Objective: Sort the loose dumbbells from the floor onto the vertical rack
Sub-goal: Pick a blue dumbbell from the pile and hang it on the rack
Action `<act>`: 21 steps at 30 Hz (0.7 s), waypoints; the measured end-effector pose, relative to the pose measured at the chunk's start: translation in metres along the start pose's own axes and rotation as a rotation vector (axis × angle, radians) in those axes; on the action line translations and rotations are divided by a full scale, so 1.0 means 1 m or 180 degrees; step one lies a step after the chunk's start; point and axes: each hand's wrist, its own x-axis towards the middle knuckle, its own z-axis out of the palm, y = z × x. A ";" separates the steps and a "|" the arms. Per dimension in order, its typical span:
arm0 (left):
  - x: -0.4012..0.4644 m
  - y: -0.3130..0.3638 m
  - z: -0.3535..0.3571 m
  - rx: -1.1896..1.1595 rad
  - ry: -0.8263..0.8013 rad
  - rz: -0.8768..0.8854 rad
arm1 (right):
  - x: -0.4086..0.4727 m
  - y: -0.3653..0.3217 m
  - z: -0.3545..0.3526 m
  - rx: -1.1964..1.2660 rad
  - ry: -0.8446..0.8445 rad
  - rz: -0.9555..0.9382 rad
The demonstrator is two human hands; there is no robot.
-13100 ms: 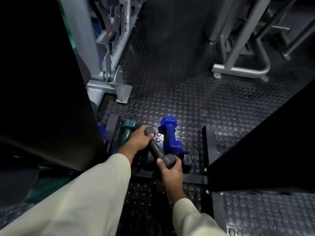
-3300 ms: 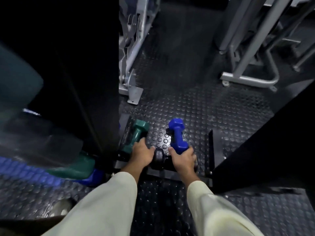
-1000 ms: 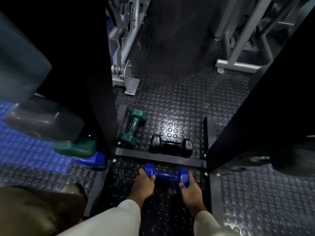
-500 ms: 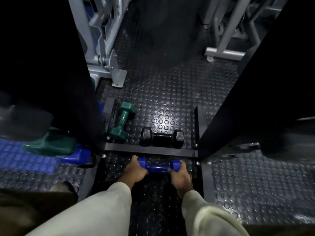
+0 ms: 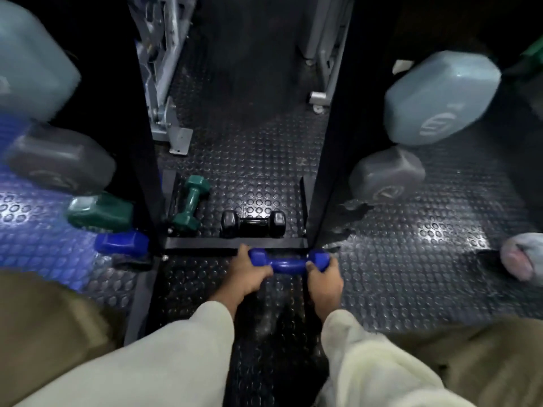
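Hands first: left hand (image 5: 249, 274) and right hand (image 5: 324, 279), both reaching forward and low from pale cream sleeves (image 5: 176, 348), knuckles up, fingers wrapped over the two ends of one blue dumbbell (image 5: 289, 262). Blue dumbbell lies crosswise, level, just on the near side of the rack's black base bar (image 5: 205, 243), over the studded rubber floor (image 5: 249, 148); whether it touches the floor cannot be told. Beyond the bar, inside the rack's base frame: black dumbbell (image 5: 253, 224), crosswise and close against the bar; green dumbbell (image 5: 191, 204), angled, at the left corner beside the black upright (image 5: 147, 142). Rack holdings, left side, top to bottom, blurred: pale grey-blue head (image 5: 32, 63), dark grey head (image 5: 61, 163), green head (image 5: 100, 212), blue head (image 5: 122, 242). Right side: large pale grey-blue head (image 5: 440, 101) bearing a round moulded emblem, not legible; smaller grey head (image 5: 386, 174) with a similar mark, also unreadable. Grey machine frames (image 5: 164, 83) stand further back. Olive trouser legs (image 5: 50, 324) at both lower corners. Pinkish-grey shoe toe (image 5: 521, 258) at far right.
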 end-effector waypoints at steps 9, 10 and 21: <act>-0.049 0.070 0.056 -0.0440 0.0014 0.0864 | -0.009 -0.042 -0.117 0.0397 0.0668 -0.0419; -0.052 0.077 0.063 -0.0531 0.0068 0.0955 | -0.005 -0.048 -0.129 0.0422 0.0679 -0.0502; -0.070 0.103 0.119 -0.1935 -0.0335 0.0698 | 0.076 -0.128 -0.186 -0.0971 -0.0223 -0.1533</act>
